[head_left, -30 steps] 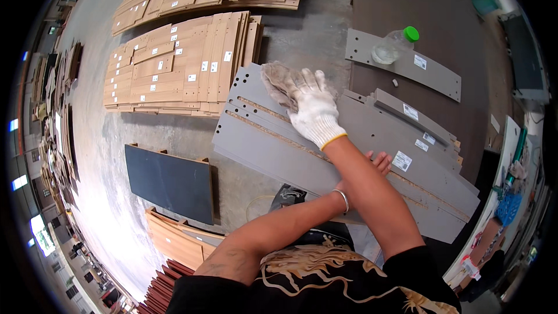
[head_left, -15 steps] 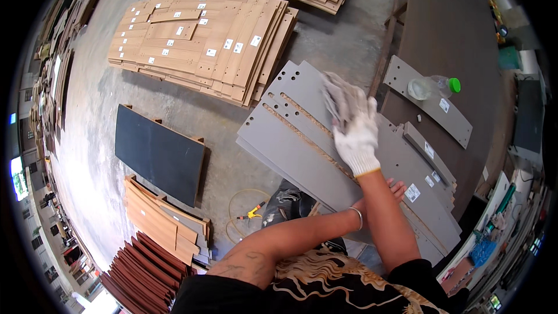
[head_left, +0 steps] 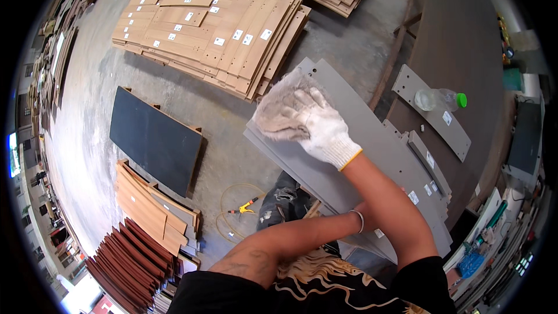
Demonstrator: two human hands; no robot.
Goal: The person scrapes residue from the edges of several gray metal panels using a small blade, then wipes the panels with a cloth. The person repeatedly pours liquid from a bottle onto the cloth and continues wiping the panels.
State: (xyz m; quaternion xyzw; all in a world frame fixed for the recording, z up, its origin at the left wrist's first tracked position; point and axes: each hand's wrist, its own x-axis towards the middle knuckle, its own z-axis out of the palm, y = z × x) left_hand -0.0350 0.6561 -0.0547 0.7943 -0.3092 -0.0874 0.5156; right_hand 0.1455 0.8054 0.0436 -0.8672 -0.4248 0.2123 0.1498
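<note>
My right hand (head_left: 319,125) wears a white knitted glove with a yellow-edged cuff. It presses a fluffy greyish-white cloth (head_left: 280,109) flat on the far left end of a grey board (head_left: 360,104), fingers stretched over the cloth. The board slants across in front of me on top of other grey boards, with a dark hole near its far corner. My left arm crosses beneath the right forearm. My left hand (head_left: 366,208) is bare, with a bracelet at the wrist. It rests at the board's near edge, its fingers mostly hidden behind the right forearm.
A dark workbench (head_left: 459,40) on the right carries a narrow grey board (head_left: 459,134) and a clear bottle (head_left: 444,100) with a green cap. Wood-coloured panel stacks (head_left: 197,29), a dark panel (head_left: 154,136), reddish-brown strips (head_left: 131,261) and a yellow air gun (head_left: 247,206) with hose lie left.
My gloved right hand has swept the cloth leftward to the board's far left end, covering several holes there. The grooves seen before are out of sight. My left fingers have become mostly hidden.
</note>
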